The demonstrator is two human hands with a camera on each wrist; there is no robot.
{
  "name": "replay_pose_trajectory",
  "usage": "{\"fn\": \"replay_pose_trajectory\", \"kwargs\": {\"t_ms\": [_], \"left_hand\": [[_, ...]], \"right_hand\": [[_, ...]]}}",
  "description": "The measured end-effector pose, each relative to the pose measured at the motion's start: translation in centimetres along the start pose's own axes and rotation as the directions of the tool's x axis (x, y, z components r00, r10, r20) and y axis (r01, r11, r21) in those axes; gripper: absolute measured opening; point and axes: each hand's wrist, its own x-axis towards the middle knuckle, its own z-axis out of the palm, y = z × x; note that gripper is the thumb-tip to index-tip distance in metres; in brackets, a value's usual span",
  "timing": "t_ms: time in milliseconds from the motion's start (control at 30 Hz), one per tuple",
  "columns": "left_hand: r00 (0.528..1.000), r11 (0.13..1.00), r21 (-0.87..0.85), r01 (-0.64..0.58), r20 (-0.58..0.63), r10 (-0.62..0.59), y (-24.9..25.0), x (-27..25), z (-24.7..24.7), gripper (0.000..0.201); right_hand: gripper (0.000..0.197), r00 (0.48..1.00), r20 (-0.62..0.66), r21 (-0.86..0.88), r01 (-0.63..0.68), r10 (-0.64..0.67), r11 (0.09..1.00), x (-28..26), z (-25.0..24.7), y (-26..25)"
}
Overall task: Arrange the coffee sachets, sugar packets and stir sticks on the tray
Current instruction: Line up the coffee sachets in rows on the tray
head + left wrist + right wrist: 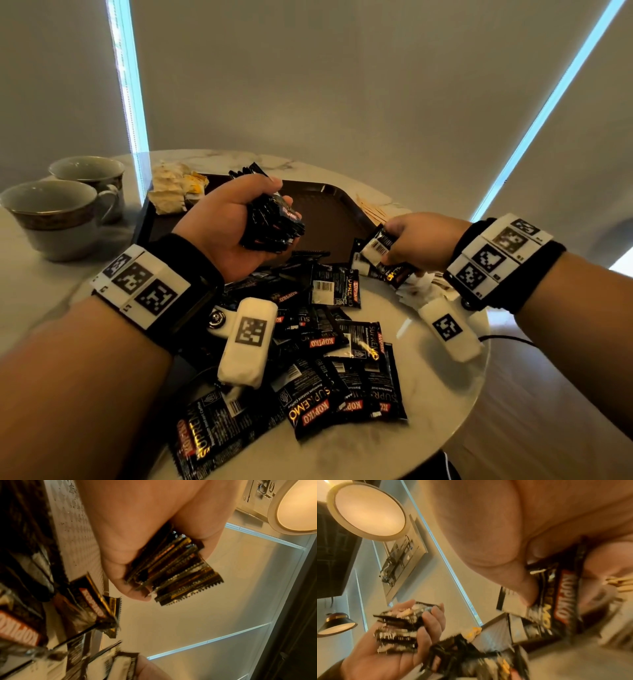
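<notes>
Left hand (236, 226) is curled around a fat stack of black coffee sachets (274, 226), held up just over the near edge of the brown tray (329, 219). Below it, more loose sachets (342, 359) lie in a pile on the table. Right hand (418, 243) pinches one sachet (380, 257) beside the tray's corner. She seems to be gathering; next, that one likely joins the stack.

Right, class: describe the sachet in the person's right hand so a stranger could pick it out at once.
Start at the brown tray on the round marble table. Just off its near right corner, the right hand pinches one black sachet with a white barcode patch. Unlike the loose sachets on the table or the bundle gripped in the left hand, it is single and lifted.
</notes>
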Motion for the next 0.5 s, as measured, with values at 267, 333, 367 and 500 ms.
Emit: {"fn": "replay_pose_trajectory", "kwargs": {"t_ms": [267,333,367,500], "left_hand": [[0.996,0.999,0.017,0.035,0.08,-0.036,-0.5,0.1,0.0,0.032],[0.989,0.997,0.058,0.054,0.138,-0.061,-0.7,0.0,-0.1,0.045],[0.983,0.995,0.082,0.059,0.169,-0.072,-0.9,0.0,-0.2,0.055],[0.957,0.992,0.119,0.049,0.278,-0.081,-1.1,-0.3,-0.1,0.051]], "right_hand": [[0.017,0.997,-0.023,0.949,0.045,-0.075,0.313,-1.0,-1.1,-2.7],[0.018,0.984,-0.015,0.928,0.08,-0.176,0.363,-1.3,-0.5,-4.1],[0.019,0.978,-0.015,0.906,0.102,-0.209,0.411,-1.4,-0.1,-4.8],[0.014,0.973,-0.038,0.883,0.138,-0.226,0.449,-1.6,1.1,-6.6]]}}
